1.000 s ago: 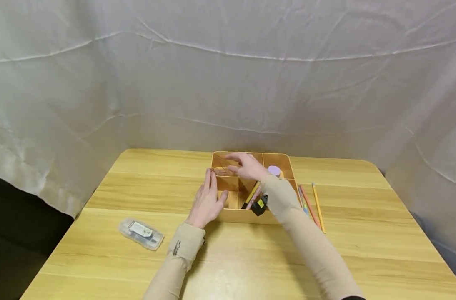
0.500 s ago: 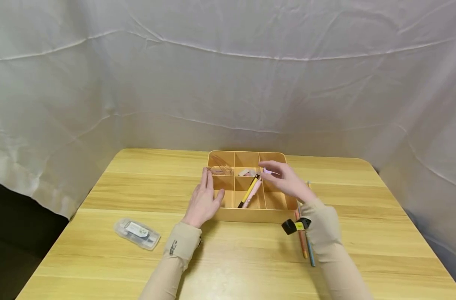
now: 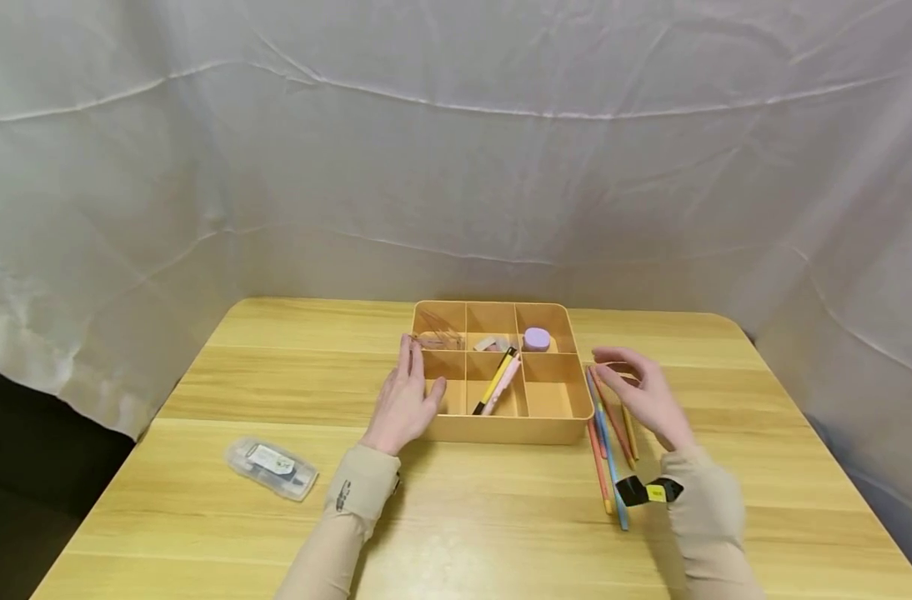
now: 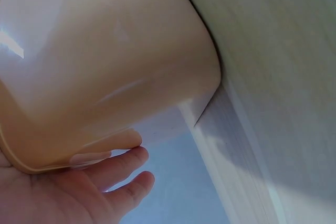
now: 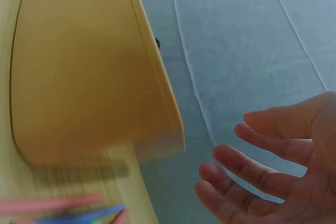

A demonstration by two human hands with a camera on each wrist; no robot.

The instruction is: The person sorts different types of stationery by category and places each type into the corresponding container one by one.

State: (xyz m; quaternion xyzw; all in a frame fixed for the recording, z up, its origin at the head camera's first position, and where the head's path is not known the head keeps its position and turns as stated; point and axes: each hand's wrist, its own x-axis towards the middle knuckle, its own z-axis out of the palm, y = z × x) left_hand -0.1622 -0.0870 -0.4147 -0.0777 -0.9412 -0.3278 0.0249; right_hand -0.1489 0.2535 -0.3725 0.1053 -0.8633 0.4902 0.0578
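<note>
- Pale, creased fabric (image 3: pixel 456 167) hangs behind the wood-grain table (image 3: pixel 493 533), where an orange six-compartment organizer (image 3: pixel 501 429) stands toward the far edge.
- Coloured pencils (image 3: pixel 613 473) lie loosely bunched just beside the organizer's right side; I'd expect them to roll or scatter if a fingertip nudged one rather than pinched it cleanly.
- Strapped at the right wrist, a black device (image 3: pixel 633 492) shows close by the pencils' near ends; if the forearm dipped, it could knock them askew.
- Leaning in the front middle compartment are a yellow-and-black pen (image 3: pixel 495 382) and a pink pen (image 3: pixel 503 385); a sleeve passing low might catch their raised ends.
- Should something bump the organizer, it could skid, I'd say, unless the left hand checks it.
- Left hand (image 3: pixel 403 406): fingers fairly straight and gripping nothing, laid against the organizer's left side, thumb spread over the front left compartment.
- Right hand (image 3: pixel 646 400): poised above the pencils, clear of the organizer, fingers gently bent, thumb apart, nothing between them that I can see.
- Back row: a purple-lidded container (image 3: pixel 536 337) at right, small pale pieces (image 3: pixel 485 343) in the middle; the left compartment's contents are too fine to make out.
- Well apart, at left, lies a clear plastic case (image 3: pixel 271 468).
</note>
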